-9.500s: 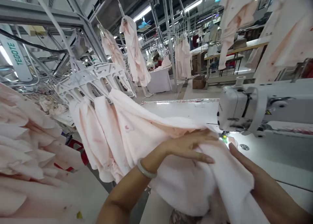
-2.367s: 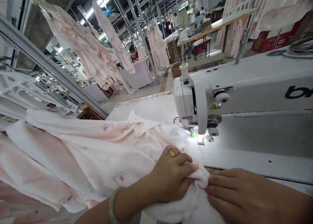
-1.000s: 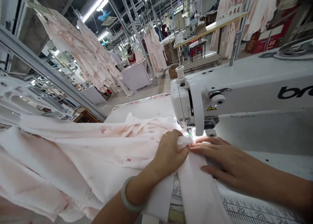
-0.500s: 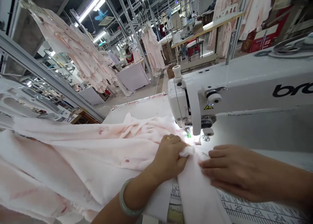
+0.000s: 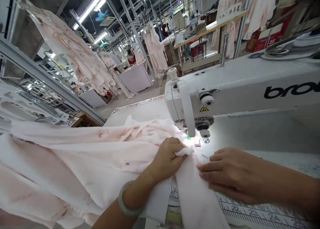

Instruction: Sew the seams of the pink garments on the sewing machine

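Observation:
My left hand (image 5: pixel 166 160), with a ring and a pale bangle (image 5: pixel 125 200) on the wrist, is closed on a folded edge of pale pink fleecy fabric (image 5: pixel 95 155). That fold lies just in front of the presser foot of a white sewing machine (image 5: pixel 232 92). To its right, my right hand (image 5: pixel 230 175) has its fingers stretched out, fingertips resting at the edge of the fabric strip (image 5: pixel 197 195) that runs toward me. A small thin thing by its index finger is too unclear to name. The fabric hides the left fingertips.
A printed ruler scale (image 5: pixel 252 212) runs along the table's front edge. Most of the fabric piles up at the left. Beyond the table are hanging pink garments (image 5: pixel 67 45), metal rails, another worktable (image 5: pixel 136 77) and a person (image 5: pixel 131 57) seated behind it.
The view has shifted slightly, so the machine and both hands appear further left. The left hand keeps its hold on the fabric, and the right stays beside the strip.

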### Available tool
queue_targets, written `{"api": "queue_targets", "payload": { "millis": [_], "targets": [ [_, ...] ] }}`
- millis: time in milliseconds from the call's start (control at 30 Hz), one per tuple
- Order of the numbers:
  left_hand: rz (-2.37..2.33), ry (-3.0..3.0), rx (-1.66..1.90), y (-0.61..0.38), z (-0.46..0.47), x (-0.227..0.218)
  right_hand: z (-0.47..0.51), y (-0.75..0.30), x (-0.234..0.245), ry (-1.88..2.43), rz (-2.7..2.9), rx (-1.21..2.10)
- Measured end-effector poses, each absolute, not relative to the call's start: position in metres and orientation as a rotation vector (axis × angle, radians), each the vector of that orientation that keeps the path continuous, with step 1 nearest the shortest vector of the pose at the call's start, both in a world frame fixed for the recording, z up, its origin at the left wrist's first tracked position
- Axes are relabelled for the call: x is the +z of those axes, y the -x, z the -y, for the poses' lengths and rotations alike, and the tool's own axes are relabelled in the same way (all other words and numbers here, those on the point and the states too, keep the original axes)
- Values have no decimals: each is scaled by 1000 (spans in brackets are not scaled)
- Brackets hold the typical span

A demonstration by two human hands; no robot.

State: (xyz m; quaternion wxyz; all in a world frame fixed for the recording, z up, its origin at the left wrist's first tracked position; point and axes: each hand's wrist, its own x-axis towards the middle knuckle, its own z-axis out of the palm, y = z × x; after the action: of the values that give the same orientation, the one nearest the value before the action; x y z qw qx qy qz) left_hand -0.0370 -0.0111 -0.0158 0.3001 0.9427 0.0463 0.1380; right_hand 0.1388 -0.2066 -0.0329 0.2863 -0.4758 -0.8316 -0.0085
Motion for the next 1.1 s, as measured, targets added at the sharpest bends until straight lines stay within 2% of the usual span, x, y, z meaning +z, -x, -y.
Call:
{"api": "queue_targets", "payload": {
  "millis": [100,400,600,867,1100],
  "targets": [
    [-121,-2385,377,35,11,-15,206,-138,-33,1290,2279,-12],
    [-55,-2666,221,40,23,-11,205,-141,-36,1331,2346,85],
    [-167,-2649,260,42,34,-10,205,-141,-35,1332,2310,114],
    [-25,-3019,382,58,59,-28,203,-148,-27,1267,2213,276],
    [5,-3107,535,67,64,-42,193,-162,-42,1476,2071,-78]
  ]
}}
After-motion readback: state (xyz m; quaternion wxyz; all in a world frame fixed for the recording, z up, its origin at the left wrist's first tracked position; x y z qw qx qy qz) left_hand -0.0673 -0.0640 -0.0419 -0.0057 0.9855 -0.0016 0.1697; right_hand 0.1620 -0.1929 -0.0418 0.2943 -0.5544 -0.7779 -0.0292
